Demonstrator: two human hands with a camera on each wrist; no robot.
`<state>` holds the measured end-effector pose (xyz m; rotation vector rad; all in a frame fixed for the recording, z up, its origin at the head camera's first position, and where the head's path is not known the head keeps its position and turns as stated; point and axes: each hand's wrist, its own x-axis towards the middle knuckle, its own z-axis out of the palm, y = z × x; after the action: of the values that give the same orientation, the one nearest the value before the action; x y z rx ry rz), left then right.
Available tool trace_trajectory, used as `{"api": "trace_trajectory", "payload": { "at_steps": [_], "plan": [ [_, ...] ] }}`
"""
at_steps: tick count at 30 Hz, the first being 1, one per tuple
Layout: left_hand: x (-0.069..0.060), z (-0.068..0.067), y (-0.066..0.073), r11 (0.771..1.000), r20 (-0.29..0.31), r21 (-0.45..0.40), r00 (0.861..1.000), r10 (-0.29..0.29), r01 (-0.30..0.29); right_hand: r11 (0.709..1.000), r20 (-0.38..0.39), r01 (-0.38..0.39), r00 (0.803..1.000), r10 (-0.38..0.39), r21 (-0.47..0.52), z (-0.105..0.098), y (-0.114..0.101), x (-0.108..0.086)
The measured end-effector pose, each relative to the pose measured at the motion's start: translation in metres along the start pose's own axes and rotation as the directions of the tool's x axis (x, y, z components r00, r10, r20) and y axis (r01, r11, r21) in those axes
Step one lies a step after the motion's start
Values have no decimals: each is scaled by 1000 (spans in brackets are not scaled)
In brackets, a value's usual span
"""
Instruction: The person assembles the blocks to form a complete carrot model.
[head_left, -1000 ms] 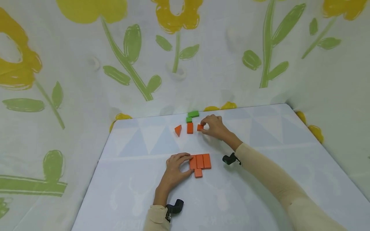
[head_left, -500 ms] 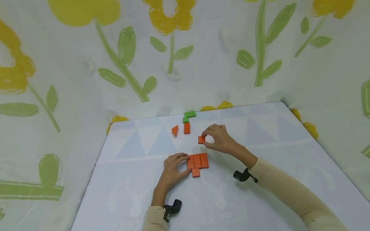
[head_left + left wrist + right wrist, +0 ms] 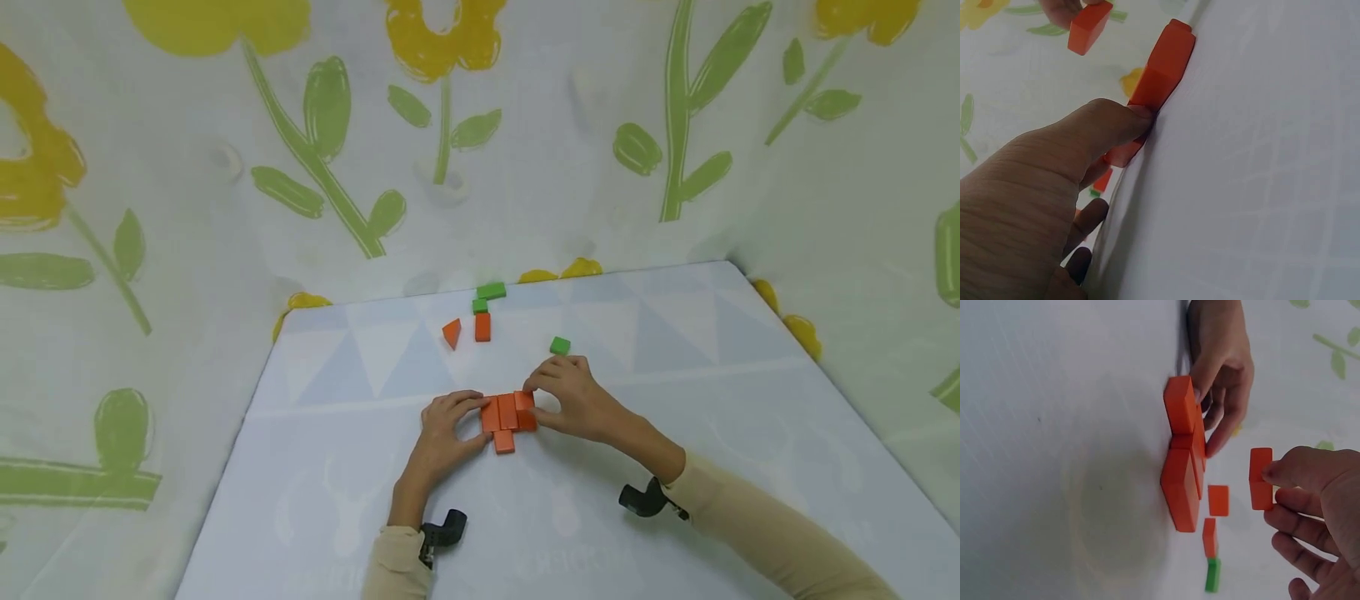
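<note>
Flat orange blocks lie side by side in a row [image 3: 507, 412] on the table, with a smaller orange block [image 3: 504, 442] against its near side. My left hand [image 3: 442, 437] pinches the row's left end between thumb and index finger; in the left wrist view the thumb [image 3: 1116, 122] presses a block's edge. My right hand [image 3: 577, 400] pinches a small orange block [image 3: 1260, 495] between thumb and fingers. That block is held over the row's right end, and in the right wrist view it hangs apart from the row, partly hiding the right block in the head view.
Beyond the row lie an orange wedge [image 3: 452, 333], an orange block [image 3: 483, 327], and two green blocks, one small [image 3: 480, 307], one longer [image 3: 491, 290]. Another small green block [image 3: 560, 345] lies just past my right hand. A flowered cloth [image 3: 525, 208] stands behind the table [image 3: 315, 483].
My right hand has carried the small orange block from the back of the table toward me, over the row. A green block it was covering now shows. My left hand stays at the row.
</note>
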<state>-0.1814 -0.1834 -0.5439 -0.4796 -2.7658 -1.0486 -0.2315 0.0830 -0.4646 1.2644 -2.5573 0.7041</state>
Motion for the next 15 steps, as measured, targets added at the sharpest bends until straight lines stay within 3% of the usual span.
{"api": "trace_trajectory", "payload": {
  "at_steps": [15],
  "plan": [
    [0, 0, -1, 1000, 5, -8, 1000, 6, -6, 999, 13, 42, 999, -41, -22, 14, -17, -25]
  ]
}}
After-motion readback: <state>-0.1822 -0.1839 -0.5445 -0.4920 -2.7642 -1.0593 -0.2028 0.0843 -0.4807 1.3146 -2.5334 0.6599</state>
